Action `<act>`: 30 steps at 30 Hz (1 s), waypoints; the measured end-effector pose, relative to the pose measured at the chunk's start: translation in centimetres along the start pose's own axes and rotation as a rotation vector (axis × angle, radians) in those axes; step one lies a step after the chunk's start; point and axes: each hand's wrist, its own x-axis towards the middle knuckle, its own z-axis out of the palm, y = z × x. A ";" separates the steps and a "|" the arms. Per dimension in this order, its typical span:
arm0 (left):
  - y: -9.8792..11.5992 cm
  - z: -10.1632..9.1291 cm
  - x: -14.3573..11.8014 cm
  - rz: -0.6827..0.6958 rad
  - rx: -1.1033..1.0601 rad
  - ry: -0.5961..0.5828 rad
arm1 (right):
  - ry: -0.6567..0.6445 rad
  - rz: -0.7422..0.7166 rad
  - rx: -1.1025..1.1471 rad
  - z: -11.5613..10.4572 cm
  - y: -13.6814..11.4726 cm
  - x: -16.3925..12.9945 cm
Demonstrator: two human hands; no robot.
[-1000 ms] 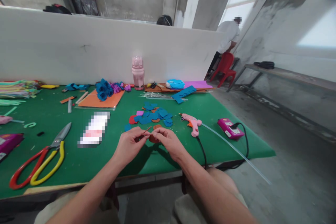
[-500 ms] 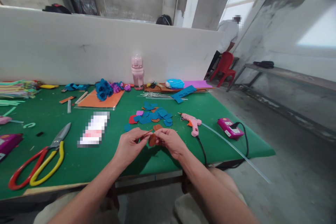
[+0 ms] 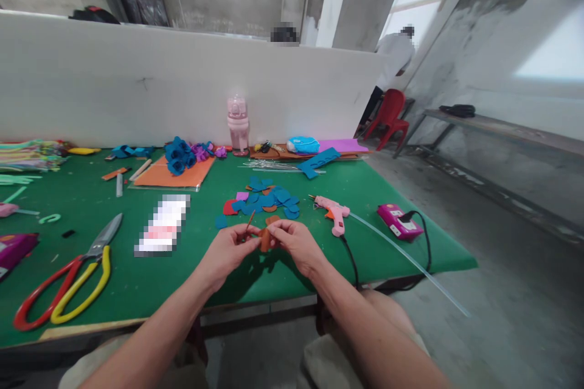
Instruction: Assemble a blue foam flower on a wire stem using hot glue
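Both hands meet above the front middle of the green table. A brown felt piece (image 3: 265, 240) is pinched between my right hand (image 3: 297, 247) and the fingertips of my left hand (image 3: 232, 250). From the left fingers a thin brown stick (image 3: 250, 219) sticks up at a tilt; its lower end is hidden. Just beyond the hands lies a loose pile of blue felt pieces (image 3: 275, 196), mixed with brown ones, a red piece (image 3: 230, 206) and a pink piece (image 3: 241, 196). To the right of my right hand rests a pink glue gun (image 3: 336, 214) with a clear glue stick in its back.
Large scissors (image 3: 93, 264) with red and yellow handles lie at left. A magenta box (image 3: 399, 222) with a plugged-in cord sits at right. Blue felt flowers (image 3: 180, 156) rest on an orange sheet (image 3: 173, 175). A pink bottle (image 3: 238, 124) stands by the white partition (image 3: 182, 79).
The thin brown stick has swung from nearly flat to a more upright tilt in my left fingers. The brown felt has turned in my fingertips. My hands stay in nearly the same place.
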 end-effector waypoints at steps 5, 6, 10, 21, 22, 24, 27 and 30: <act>-0.4 0.1 0.2 0.060 0.061 0.082 | -0.119 0.019 0.036 0.5 -0.1 -0.4; -0.5 0.0 0.3 0.089 0.108 0.111 | -0.144 0.033 0.055 0.6 -0.1 -0.5; -0.8 -0.3 0.6 0.150 0.266 0.140 | -0.188 0.078 0.056 0.7 0.1 -0.6; -0.7 -0.2 0.5 0.097 0.042 0.144 | -0.189 0.085 0.131 0.6 -0.1 -0.5; -0.7 -0.1 0.5 0.091 0.021 0.161 | -0.183 0.072 0.118 0.6 -0.1 -0.5; -0.7 0.0 0.5 0.075 0.001 0.174 | -0.138 0.019 0.051 0.7 -0.1 -0.4; -0.8 0.0 0.4 0.070 0.006 0.150 | -0.080 -0.106 -0.147 0.5 -0.2 -0.4; -0.8 -0.1 0.5 0.100 0.024 0.111 | -0.099 -0.177 -0.305 0.2 -0.3 -0.5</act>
